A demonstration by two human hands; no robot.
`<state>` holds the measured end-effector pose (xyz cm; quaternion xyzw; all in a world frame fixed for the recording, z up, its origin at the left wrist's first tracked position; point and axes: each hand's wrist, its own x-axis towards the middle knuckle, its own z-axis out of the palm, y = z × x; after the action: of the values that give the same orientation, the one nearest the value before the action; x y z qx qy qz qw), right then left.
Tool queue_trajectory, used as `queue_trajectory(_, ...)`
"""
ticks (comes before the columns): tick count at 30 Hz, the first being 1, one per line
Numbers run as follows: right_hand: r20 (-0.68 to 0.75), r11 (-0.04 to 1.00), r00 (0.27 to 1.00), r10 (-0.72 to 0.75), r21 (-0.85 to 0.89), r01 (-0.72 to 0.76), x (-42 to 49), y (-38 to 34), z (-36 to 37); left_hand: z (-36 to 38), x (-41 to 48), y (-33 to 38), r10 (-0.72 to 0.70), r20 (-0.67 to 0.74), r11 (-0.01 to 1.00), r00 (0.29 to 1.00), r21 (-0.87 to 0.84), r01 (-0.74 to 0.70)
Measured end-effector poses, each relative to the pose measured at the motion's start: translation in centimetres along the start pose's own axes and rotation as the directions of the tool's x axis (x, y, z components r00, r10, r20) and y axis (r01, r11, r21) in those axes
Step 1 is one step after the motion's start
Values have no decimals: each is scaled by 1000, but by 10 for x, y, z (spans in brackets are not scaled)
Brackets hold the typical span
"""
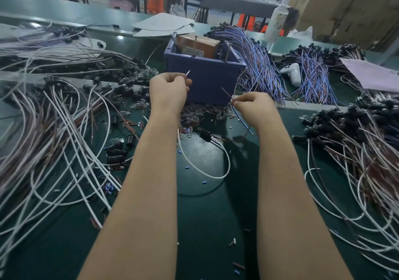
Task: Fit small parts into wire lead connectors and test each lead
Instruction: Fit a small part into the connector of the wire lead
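Head view, first speaker: What was held, and where was the lead?

Second speaker: A thin white wire end [188,73] was pinched in the curled fingers of the left hand [168,89], raised before the blue plastic box [205,80]. A thin brown wire end [226,93] was pinched by the right hand [252,104], lower and to the right. The small black plastic connector [205,134] lay on the dark green tabletop [205,225] between the forearms; both wires appeared to run back to it.

First speaker: How was the testing step judged best done?

Second speaker: Each tip would need to be touched to a separate upright metal pin [195,44] in the box, with the tips kept apart. Grips close to the ends were thought wise, so the limp wires could be steered. Slack should be left, so the connector was not dragged.
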<state>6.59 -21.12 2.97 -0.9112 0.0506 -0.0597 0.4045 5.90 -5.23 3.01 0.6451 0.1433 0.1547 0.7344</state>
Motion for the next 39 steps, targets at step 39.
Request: queue_trajectory(39, -245, 874, 966, -86, 446, 191, 1, -16, 26, 7, 0, 4, 85, 47, 994, 995, -68, -82)
